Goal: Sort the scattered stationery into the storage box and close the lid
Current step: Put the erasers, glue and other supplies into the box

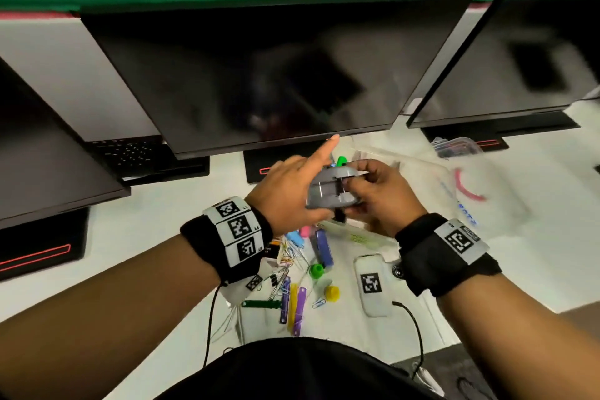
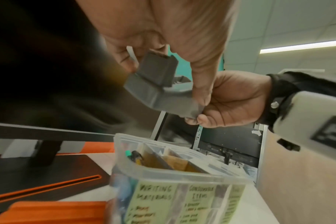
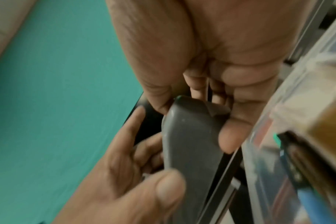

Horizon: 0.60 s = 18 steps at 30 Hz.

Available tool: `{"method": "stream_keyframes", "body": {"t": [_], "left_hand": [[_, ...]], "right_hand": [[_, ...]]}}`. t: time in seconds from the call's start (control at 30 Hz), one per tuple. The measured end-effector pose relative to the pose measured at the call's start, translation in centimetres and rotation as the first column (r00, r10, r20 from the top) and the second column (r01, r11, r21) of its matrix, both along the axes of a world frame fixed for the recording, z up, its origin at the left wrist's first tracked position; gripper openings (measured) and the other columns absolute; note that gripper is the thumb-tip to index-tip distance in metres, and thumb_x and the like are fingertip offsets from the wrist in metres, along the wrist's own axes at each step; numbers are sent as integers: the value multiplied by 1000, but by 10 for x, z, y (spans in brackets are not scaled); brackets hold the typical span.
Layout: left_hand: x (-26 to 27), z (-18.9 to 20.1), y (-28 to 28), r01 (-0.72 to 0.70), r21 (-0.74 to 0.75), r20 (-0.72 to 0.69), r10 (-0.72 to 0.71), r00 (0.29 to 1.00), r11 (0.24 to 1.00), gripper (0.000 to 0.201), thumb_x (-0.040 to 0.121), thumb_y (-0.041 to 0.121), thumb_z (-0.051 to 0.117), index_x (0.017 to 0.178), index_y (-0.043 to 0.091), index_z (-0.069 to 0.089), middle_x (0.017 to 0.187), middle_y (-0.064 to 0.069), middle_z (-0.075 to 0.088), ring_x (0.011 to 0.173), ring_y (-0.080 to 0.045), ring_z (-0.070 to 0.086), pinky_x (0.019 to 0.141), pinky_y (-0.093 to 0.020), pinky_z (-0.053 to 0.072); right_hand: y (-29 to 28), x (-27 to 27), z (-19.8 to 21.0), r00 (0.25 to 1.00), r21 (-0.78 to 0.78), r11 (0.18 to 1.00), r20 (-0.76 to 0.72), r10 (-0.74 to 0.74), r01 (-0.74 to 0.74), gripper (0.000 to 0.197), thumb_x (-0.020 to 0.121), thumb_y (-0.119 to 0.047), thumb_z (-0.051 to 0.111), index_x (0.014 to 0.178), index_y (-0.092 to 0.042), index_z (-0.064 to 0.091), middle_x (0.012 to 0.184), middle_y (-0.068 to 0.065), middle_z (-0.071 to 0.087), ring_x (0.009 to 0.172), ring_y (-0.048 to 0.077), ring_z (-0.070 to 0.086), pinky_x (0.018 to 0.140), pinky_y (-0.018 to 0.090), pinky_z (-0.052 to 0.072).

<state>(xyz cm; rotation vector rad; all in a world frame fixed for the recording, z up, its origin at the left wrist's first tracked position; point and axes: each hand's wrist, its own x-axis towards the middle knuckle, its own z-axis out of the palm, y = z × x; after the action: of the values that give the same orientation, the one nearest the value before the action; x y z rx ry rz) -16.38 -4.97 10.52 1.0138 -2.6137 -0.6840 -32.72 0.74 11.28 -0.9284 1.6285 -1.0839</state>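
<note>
Both hands, left hand (image 1: 285, 191) and right hand (image 1: 380, 195), clamp the grey stapler (image 1: 331, 193) above the compartmented storage box (image 2: 163, 169); lower it level into a free compartment.

The storage box (image 2: 175, 171) bears handwritten labels, one reading "WRITING MATERIALS".

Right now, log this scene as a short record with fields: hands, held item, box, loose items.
held item: gray stapler, lifted above the desk, gripped by both hands
left hand: grips the stapler's near end, index finger pointing out straight
right hand: pinches the stapler's other end
storage box: clear, open, divided, below the stapler; handwritten labels on its front
lid: clear, lying on the desk right of the hands
loose items: clips, caps and coloured pieces on the white desk
</note>
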Motion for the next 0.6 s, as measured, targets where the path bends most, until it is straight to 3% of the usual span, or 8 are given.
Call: {"method": "stream_keyframes", "body": {"t": [0.07,0.13,0.2,0.27,0.4,0.43,0.5,0.6], "left_hand": [[-15,-2,-2,-32,10,22,31,999,999,103,74,42,70,149,31,0,148,5,36,133,-17,35,113,-38,27],[-25,-15,-7,-41,38,149,35,988,998,86,79,41,65,148,27,16,153,2,27,139,-20,29,115,-39,27],[-29,-30,-11,30,58,273,-45,961,998,63,84,37,60,141,23,38,148,-3,36,137,-22,35,113,-36,31],[-31,-40,-9,124,108,332,-153,931,986,41,88,30,56,127,18,55,132,-5,54,124,-22,49,104,-33,40],[-32,-47,-3,103,240,364,-188,912,965,25,91,21,54,114,17,64,111,-6,66,105,-24,59,89,-30,49],[-32,-48,-3,84,243,357,-169,919,966,25,92,19,53,114,18,64,110,-6,67,105,-24,60,88,-28,47],[-32,-48,-4,58,242,349,-142,926,969,26,93,17,51,115,18,65,109,-6,67,103,-23,60,88,-27,47],[-30,-49,-7,60,247,346,-145,927,967,24,91,18,53,110,19,67,104,-4,69,99,-22,61,90,-33,51]], "right_hand": [[1,-30,15,997,-13,998,-47,-60,59,11,88,-4,59,90,-14,59,77,9,63,66,21,62,55,31,58],[1,-65,28,985,-14,995,-141,-99,98,15,85,0,60,88,-15,59,76,9,63,64,23,61,57,34,59],[-2,-96,38,953,21,995,-292,-82,93,19,84,3,60,99,-10,60,78,12,63,64,24,60,54,30,58],[-9,-120,42,896,113,990,-443,-26,84,27,83,1,63,108,-7,59,83,14,64,68,28,61,55,31,58],[-28,-144,30,733,419,906,-636,243,63,24,80,-8,66,103,-11,61,90,15,68,74,33,69,70,41,61],[-33,-144,22,681,508,860,-645,346,44,23,80,-11,66,102,-9,63,92,14,69,74,31,70,70,38,61],[-43,-141,1,584,645,764,-622,522,4,24,78,-14,69,100,-4,67,93,14,70,75,28,70,59,29,59],[-64,-163,-60,475,771,637,-550,686,-27,19,60,-21,76,76,-11,74,78,14,72,69,27,70,65,34,60]]}}
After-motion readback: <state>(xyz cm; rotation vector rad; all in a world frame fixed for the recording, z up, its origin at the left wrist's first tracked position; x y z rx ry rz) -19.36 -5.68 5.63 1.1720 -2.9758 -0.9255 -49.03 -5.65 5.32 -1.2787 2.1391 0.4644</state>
